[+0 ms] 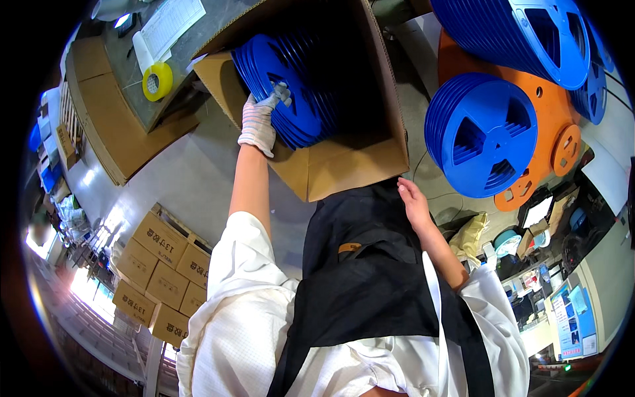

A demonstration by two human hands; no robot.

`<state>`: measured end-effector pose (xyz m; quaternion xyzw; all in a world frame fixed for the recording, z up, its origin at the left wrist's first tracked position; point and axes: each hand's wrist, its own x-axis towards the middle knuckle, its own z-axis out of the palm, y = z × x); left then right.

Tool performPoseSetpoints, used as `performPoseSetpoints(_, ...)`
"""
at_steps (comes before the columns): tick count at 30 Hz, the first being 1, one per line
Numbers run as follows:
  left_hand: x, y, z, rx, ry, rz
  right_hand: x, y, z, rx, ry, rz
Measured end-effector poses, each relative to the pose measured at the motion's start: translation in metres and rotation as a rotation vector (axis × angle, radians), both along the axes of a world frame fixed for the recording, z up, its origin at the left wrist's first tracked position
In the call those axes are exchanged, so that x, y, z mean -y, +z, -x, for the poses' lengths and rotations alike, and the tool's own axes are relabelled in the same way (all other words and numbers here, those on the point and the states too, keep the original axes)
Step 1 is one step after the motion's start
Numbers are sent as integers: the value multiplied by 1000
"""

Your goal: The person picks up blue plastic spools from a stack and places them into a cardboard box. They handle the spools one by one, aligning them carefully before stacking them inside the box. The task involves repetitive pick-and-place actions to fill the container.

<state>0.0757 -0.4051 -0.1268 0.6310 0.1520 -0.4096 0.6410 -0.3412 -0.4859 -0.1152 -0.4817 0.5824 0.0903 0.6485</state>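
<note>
In front of me an upright cardboard box [344, 162] stands open, and a row of blue plastic reels [254, 56] fills its left part. My left hand [261, 119], in a white striped knit glove, reaches in over the box's near left side. Its fingers hook into an opening of the nearest reels and grip them. My bare right hand [415, 204] hangs beside the box's near right corner, fingers stretched out with nothing in them. Whether its fingertips touch the cardboard I cannot tell. The box's deep inside is dark.
On the right, stacks of blue reels [486, 135] stand against an orange round frame [552, 116]. A yellow tape roll [157, 82] and papers [172, 26] lie on the bench at the left. Stacked closed cartons [165, 278] stand at lower left.
</note>
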Motion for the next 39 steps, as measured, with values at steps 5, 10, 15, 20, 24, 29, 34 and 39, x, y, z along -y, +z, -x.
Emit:
performPoseSetpoints(5,-5,23,2,-4,41,-41,-3,-6,2,5,5,21)
performPoseSetpoints(10,-13,70,6,32,100,-9,1,-1,-4,-3,-15,-16)
performPoseSetpoints(15,-17,47,-1,55,95,32,3,8,-17,-18,-12,-48)
performPoseSetpoints(20,2,18,-1,9,87,8,5,12,-13,-28,-3,-48)
performPoseSetpoints(24,5,10,-4,-2,39,39,6,8,-9,-34,14,-51)
performPoseSetpoints(29,7,19,-5,-8,55,4,3,9,-14,-27,8,-33)
performPoseSetpoints(34,4,11,-2,9,25,-22,4,10,-17,-41,19,-40)
performPoseSetpoints(39,-11,1,1,78,-61,-161,5,10,-16,-16,8,-43)
